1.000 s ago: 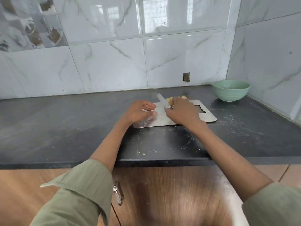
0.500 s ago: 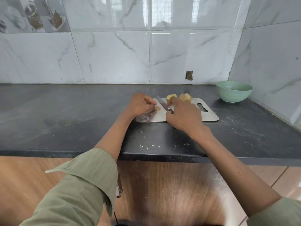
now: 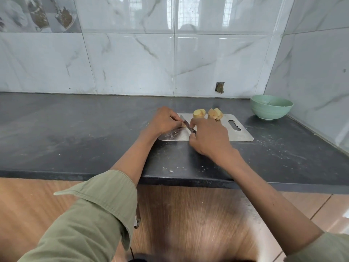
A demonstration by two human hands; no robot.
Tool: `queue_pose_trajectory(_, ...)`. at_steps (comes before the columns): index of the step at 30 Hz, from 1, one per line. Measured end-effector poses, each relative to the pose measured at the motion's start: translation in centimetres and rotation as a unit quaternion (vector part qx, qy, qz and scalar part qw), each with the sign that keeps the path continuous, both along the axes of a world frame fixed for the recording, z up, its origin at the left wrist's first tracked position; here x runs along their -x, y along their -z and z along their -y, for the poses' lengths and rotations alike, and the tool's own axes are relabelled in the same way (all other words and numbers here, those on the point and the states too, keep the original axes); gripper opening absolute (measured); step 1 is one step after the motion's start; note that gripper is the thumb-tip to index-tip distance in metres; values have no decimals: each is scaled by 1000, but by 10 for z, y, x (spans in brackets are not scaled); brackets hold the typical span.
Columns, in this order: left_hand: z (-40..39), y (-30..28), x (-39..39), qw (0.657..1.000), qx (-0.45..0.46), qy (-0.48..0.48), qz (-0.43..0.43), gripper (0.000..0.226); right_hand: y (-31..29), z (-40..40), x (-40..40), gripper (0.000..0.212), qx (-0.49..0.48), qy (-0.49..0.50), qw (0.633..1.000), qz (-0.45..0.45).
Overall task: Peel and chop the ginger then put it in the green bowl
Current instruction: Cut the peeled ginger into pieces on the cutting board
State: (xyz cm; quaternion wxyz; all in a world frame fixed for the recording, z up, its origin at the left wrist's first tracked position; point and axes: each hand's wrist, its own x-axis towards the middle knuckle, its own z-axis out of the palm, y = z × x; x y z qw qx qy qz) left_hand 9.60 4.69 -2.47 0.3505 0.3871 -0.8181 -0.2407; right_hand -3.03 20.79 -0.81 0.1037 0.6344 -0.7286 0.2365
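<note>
Head view. The chopping step appears to be in hand. The right hand is curled round the handle of a small knife, whose blade slants up and to the left across the steel cutting board. The left hand, fingers bent, pins a small piece of ginger against the board just beside the blade; most of that piece is hidden under the fingertips. Two larger ginger chunks and sit at the far edge of the board, beyond the right hand and apart from either grip. The green bowl stands on the dark counter to the right, well clear of the board. The next move likely calls for pressing the blade down close to the left fingertips without touching them.
</note>
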Motion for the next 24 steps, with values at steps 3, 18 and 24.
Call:
queue_pose_trajectory(3,-2,-2,0,1000,0,8,-2,26,6,-1,1,25,5,-14,1000,4)
queue_pose_trajectory(18,-7,1,-2,1000,-4,-7,-24,7,7,14,18,22,27,3,991,130)
queue_pose_trajectory(24,-4,0,-4,1000,-6,-19,-24,15,6,16,19,19,81,-6,977,196)
